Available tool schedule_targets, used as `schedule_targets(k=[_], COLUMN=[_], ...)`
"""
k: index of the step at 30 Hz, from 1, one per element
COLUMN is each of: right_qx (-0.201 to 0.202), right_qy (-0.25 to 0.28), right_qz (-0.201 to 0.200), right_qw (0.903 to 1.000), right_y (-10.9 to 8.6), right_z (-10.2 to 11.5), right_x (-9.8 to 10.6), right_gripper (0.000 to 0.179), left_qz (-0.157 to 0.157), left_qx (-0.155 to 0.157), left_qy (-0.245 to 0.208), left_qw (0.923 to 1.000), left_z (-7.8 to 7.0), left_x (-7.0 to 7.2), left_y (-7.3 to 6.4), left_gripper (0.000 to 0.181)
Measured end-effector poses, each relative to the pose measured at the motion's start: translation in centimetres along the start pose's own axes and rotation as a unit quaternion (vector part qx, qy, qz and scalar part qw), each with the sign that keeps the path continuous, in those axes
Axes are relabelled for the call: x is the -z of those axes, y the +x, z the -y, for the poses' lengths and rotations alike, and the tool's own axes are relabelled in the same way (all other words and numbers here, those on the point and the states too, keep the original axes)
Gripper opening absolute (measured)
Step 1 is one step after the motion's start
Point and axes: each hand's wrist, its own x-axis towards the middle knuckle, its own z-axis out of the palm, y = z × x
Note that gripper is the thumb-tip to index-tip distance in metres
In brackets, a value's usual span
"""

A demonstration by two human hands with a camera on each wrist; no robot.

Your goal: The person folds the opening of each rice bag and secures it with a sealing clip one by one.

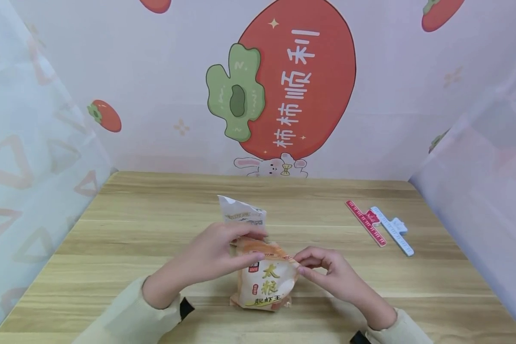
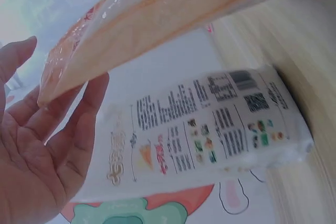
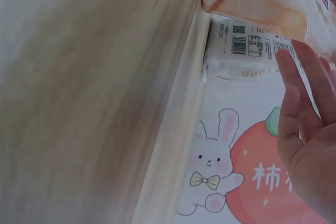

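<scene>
From where I stand, taking the orange-and-white bag (image 1: 268, 282) as the centre of the dial, it sits at the near part of the counter (image 1: 155, 224), its front face turned to the person. The left hand (image 1: 210, 253) comes in from ten o'clock, loosely spread: its thumb reaches over the bag's front and its fingers go behind the top, with no firm squeeze that I can see. The right hand (image 1: 335, 274), over at three o'clock, has a light pinch of thumb and forefinger on the bag's upper edge, towards two o'clock.

A white bag (image 1: 242, 215) stands at eleven o'clock, just behind the left fingers — whether they brush it I can't tell. Off at two o'clock, well apart, lie a red clip (image 1: 365, 222) and a blue clip (image 1: 392, 231).

What would worry me is that narrow pinch. The film looks slick, so a sharp pull from the right could slip free or, with the left so slack, swing the bag round and tip it. I can't make out whether its top is sealed; if not, tipping could spill the contents. And a careless backward push from the left knuckles might topple the white bag.
</scene>
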Motion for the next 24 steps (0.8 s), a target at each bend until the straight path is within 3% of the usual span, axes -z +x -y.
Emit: schedule_targets(k=[11,17,24], right_qx=[0.029,0.063,0.075], right_qy=[-0.008,-0.027,-0.05], right_qz=[-0.034,-0.053,-0.081], right_qw=[0.999,0.9962,0.9927], right_y=[-0.1,0.0,0.3], right_z=[-0.2,-0.1,0.0], right_x=[-0.6,-1.0,-1.5], right_gripper=[0.007,0.01,0.011], left_qz=[0.026,0.041,0.029], left_qx=[-0.005,-0.018,-0.036], left_qy=[0.013,0.024,0.025], left_qw=[0.9996,0.9987,0.9986], left_z=[-0.9,-1.0,-0.8], left_x=[-0.7,-0.6,-0.6], left_y=[2.7,3.3,3.4], left_gripper=[0.017,0.008,0.004])
